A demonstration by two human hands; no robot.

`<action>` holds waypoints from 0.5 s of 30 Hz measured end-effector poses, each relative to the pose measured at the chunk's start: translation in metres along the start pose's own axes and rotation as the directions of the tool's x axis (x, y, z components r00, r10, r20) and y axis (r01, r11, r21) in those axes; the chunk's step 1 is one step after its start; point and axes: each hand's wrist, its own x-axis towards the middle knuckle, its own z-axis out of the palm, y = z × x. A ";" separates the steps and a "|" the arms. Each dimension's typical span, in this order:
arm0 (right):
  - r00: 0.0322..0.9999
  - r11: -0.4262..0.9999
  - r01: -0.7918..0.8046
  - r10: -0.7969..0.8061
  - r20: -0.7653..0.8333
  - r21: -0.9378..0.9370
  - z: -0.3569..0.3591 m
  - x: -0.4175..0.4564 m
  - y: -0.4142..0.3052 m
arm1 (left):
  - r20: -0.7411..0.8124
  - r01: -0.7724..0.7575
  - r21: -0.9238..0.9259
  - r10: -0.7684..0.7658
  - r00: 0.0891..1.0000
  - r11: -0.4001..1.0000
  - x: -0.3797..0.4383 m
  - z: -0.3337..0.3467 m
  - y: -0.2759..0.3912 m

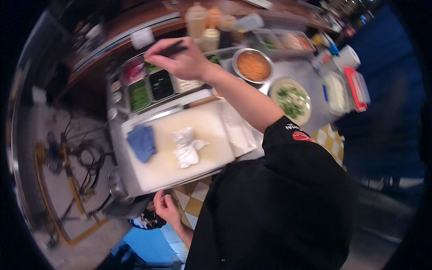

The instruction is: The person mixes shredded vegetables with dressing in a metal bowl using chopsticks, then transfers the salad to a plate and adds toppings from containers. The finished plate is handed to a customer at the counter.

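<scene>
My right hand reaches over the metal topping containers and grips a slim black object, blurred, perhaps a utensil handle. Beneath and beside it are containers of chopped green herbs, something pink and something dark. My left hand is low beside the near edge of the white cutting board, fingers loosely bent, with nothing visible in it. On the board lie a blue cloth and a crumpled white cloth or paper. A knife lies along the board's far edge.
Right of my arm stand a metal bowl of shredded orange food and a plate of greens. Squeeze bottles stand behind the containers. Clear wrap or bags lie beside the board. Hoses and yellow pipes are at the left.
</scene>
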 end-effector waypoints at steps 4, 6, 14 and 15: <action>0.975 0.943 -0.212 0.186 -0.121 -0.257 -0.169 -0.078 -0.033 | 0.058 -0.134 0.147 0.127 0.990 0.980 0.029 0.024 0.035; 0.928 0.866 -0.314 0.194 -0.318 -0.389 -0.256 -0.109 -0.035 | 0.104 -0.235 0.248 0.215 0.971 0.940 0.044 0.049 0.075; 0.841 0.855 -0.377 0.156 -0.518 -0.356 -0.483 -0.192 0.053 | 0.100 -0.445 0.247 0.434 0.895 0.861 -0.007 0.206 0.143; 0.881 0.861 -0.361 0.188 -0.435 -0.359 -0.491 -0.186 0.070 | 0.125 -0.397 0.214 0.378 0.917 0.892 -0.026 0.232 0.144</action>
